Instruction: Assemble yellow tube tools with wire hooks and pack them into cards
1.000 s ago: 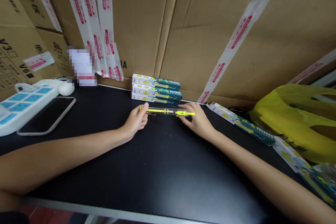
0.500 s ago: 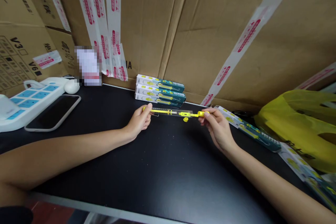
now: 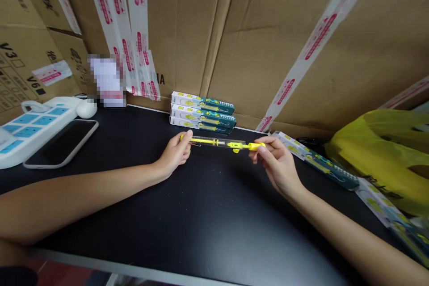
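A clear tubular spring scale [image 3: 219, 142] with yellow parts inside lies level between my hands, just above the black tabletop. My left hand [image 3: 176, 154] is closed around its left end, thumb on top. At the opposite end, the fingers of my right hand [image 3: 279, 163] pinch a yellow end piece [image 3: 256, 146]. A yellow rod joins that piece to the yellow part within the tube. Just under the tube shows a small yellow cap-like piece [image 3: 236, 151]. Beneath the left end a thin metal hook [image 3: 197, 145] is partly visible.
Several printed boxes [image 3: 202, 116] are stacked against the cardboard wall [image 3: 187, 31]. Another box [image 3: 315, 161] lies to the right beside a yellow plastic bag [image 3: 375, 152]. On the left are a phone [image 3: 62, 143] and a white power strip [image 3: 43, 120].
The yellow end piece in my right fingers has turned and looks different in outline. Both hands keep their hold, and the whole view has shifted slightly.
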Demonstrator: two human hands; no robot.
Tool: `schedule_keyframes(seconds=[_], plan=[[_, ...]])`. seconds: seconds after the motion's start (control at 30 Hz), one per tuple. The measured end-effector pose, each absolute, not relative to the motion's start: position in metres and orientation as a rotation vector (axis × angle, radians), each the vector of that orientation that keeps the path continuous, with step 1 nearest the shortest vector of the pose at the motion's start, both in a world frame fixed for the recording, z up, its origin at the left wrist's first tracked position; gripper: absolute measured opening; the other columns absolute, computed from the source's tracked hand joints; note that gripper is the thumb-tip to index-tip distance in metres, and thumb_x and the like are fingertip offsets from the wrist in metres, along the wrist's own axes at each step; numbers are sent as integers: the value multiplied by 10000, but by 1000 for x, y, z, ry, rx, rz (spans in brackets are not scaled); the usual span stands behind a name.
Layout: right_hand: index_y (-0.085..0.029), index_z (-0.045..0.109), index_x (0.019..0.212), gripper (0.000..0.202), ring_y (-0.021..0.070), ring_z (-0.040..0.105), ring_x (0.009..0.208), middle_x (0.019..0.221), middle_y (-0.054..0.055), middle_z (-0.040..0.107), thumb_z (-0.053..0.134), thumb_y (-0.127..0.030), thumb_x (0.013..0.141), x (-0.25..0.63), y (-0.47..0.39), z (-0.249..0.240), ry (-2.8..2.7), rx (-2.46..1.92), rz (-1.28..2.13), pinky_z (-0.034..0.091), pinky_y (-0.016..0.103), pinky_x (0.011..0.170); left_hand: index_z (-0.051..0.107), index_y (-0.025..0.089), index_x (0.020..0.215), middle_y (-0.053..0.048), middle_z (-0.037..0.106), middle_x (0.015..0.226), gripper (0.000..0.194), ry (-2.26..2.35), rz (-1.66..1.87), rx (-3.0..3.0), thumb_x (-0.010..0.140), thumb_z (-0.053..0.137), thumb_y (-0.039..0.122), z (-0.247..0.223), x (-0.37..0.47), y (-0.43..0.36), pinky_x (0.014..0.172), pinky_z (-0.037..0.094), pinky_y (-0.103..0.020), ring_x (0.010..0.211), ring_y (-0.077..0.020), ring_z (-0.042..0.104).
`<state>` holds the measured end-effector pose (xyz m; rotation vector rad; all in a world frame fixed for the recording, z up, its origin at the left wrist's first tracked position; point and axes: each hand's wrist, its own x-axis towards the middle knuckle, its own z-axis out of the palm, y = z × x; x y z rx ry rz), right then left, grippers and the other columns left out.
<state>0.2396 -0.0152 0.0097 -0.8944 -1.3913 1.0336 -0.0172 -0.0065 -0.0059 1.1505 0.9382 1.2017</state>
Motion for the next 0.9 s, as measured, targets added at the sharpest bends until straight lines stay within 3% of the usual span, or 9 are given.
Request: schedule_keyframes(seconds=[0.3,0.9], plan=[[-205,581,924,222,116,635,642,726,5,674,711,-291,765,237,-20,10,-1481,-916,993,501,201,548,308,208,693,99,221,531,387,932,1174,1189,875,474,507,-7,-17,-7,337,133,-138,373,-25,187],[-203,522,921,257,134,624,617,781,39,684,695,-318,770,241,-21,9,-1704,-968,790,533,262,565,331,209,711,97,222,537,374,940,1145,1196,876,463,517,-8,-18,-6,344,129,-149,378,-27,187]])
